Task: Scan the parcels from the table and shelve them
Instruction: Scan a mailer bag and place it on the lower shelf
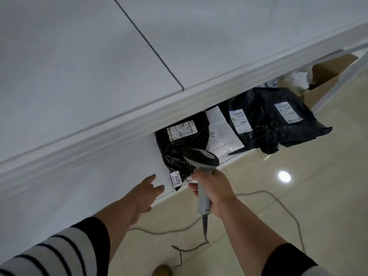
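Note:
My right hand grips a grey and black barcode scanner by its handle, its head over a black plastic parcel on a white shelf board. That parcel carries a white shipping label and a small tag reading 2023 at its near corner. My left hand reaches open toward the shelf edge, just left of the tag, fingers straight. Further right on the same shelf lie a white parcel and two black parcels with labels.
A white upper shelf fills the top left and overhangs the parcels. The scanner's coiled cable runs down onto the glossy tiled floor. A brown cardboard box with white packing sits at the far right.

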Demonstrator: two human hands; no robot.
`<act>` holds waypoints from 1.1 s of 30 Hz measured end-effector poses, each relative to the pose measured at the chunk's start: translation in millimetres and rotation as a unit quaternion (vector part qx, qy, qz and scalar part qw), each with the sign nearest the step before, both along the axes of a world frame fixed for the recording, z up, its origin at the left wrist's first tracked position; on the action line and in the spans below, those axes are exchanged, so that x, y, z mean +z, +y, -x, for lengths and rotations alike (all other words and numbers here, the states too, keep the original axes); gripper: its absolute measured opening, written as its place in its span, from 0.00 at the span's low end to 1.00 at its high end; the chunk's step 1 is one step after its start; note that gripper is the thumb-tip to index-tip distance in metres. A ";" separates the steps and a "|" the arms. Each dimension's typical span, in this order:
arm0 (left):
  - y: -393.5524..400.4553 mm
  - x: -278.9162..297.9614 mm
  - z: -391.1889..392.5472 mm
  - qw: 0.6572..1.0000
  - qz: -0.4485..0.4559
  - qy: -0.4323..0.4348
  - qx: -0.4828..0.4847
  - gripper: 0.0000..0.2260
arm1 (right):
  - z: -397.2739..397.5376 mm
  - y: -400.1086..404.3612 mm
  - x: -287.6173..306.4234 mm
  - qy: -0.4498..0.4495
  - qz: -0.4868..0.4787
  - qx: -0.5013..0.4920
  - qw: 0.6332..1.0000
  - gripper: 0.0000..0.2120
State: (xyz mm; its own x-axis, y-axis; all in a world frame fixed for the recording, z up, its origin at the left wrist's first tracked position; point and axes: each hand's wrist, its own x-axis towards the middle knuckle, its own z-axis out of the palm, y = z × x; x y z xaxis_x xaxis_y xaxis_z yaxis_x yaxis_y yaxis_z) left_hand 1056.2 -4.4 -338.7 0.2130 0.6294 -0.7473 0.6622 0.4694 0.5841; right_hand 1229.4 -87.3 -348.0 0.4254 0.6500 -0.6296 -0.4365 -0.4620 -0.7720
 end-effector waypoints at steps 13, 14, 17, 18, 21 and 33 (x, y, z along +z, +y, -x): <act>-100.9 167.7 181.5 0.985 -0.031 -0.035 0.163 0.24 | 159.4 -69.1 178.7 -0.072 -0.002 0.249 0.966 0.07; -108.1 177.4 201.8 0.984 -0.034 -0.037 0.172 0.24 | 178.6 -72.2 189.3 -0.082 -0.006 0.277 0.957 0.09; -130.7 203.2 269.9 0.978 -0.044 -0.042 0.201 0.24 | 244.3 -81.1 216.4 -0.104 -0.019 0.346 0.932 0.10; -138.7 210.8 294.8 0.975 -0.047 -0.041 0.212 0.24 | 268.6 -83.7 224.0 -0.109 -0.025 0.369 0.922 0.09; -163.8 232.7 378.9 0.965 -0.059 -0.034 0.252 0.23 | 350.5 -89.8 244.1 -0.123 -0.044 0.424 0.896 0.10; -244.2 310.5 761.8 0.882 -0.138 0.014 0.451 0.22 | 710.5 -90.3 305.3 -0.131 -0.160 0.472 0.857 0.07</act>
